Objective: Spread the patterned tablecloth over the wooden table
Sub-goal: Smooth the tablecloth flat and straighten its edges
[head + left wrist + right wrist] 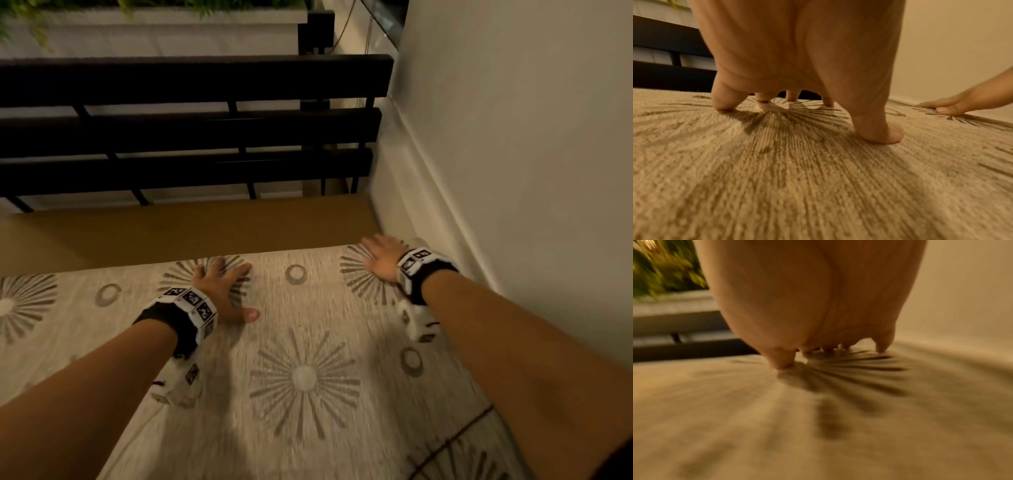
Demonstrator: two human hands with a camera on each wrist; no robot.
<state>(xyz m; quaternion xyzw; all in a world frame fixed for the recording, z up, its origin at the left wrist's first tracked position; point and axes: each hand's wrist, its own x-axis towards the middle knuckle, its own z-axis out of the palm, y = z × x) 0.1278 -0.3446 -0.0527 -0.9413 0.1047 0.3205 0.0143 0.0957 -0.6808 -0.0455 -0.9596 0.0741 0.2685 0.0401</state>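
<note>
You stand at a home's patio or balcony corner: dark slatted bench (191, 133) at 12 o'clock, leafy white planter (154, 31) behind it, plain wall (513, 137) at 2 o'clock, cloth-draped desk (188, 229) below.

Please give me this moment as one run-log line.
left hand: flat, pressing tablecloth | right hand: flat, pressing far edge by wall | wooden table: far strip uncovered

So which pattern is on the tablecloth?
The tablecloth is beige with grey sunbursts and small rings; the head view shows it best.
</note>
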